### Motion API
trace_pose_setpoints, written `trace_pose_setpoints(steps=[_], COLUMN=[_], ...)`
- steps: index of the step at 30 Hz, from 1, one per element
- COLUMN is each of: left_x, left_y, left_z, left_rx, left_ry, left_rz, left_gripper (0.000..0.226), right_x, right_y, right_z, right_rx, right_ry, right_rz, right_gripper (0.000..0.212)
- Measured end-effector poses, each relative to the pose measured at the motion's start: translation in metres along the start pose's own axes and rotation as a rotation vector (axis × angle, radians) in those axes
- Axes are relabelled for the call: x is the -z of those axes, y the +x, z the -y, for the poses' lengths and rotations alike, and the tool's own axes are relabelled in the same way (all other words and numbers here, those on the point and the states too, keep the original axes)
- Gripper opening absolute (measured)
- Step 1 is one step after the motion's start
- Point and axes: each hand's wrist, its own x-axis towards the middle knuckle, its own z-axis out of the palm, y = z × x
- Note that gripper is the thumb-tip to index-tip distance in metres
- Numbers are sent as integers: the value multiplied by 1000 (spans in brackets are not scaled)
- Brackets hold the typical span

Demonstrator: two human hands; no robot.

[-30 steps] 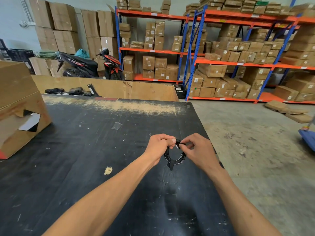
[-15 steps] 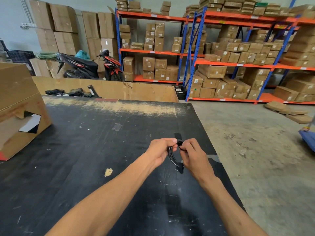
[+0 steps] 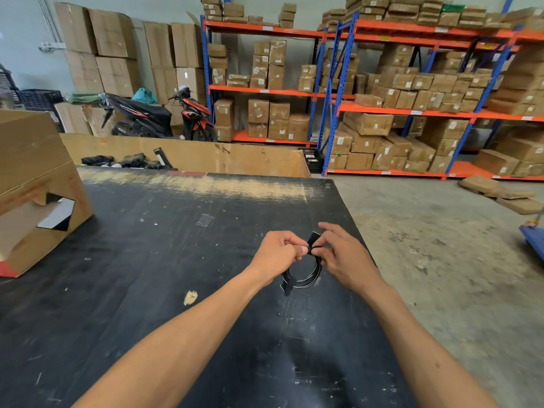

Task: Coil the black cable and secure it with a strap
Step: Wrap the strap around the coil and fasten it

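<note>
**Both hands pinch the strap at the coil's top**

On the black table (image 3: 147, 290), a torn cardboard box (image 3: 38, 189) sits far left; its contents are unclear. Near the table's right edge, the left hand (image 3: 278, 254) and right hand (image 3: 343, 254) grip the strap (image 3: 312, 241) above the coiled black cable (image 3: 300, 282), whose top is hidden by fingers.

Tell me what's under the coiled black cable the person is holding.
Below the black cable lies the bare black tabletop, scuffed and flecked. Left hand and right hand cover the coil's top, where the strap sticks up; whether it is fastened is hidden.
</note>
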Motion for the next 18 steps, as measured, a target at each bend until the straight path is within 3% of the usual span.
trace_pose_setpoints(steps=[3,10,14,18], left_x=[3,-3,-3,-6], left_y=[0,0,-1,-1], left_z=[-3,-4,-3,3], left_rx=[-29,-38,16,35], left_ry=[56,-6,-89,-44], left_rz=[40,9,57,60], left_gripper=[11,9,49,35], right_x=[8,0,-3,-9], right_y=[5,7,9,13], right_z=[4,7,5,7], right_rx=[-6,-88,-186,-288], right_ry=[5,76,44,-124], right_rz=[85,-77,-9,62], right_gripper=[5,7,39,19])
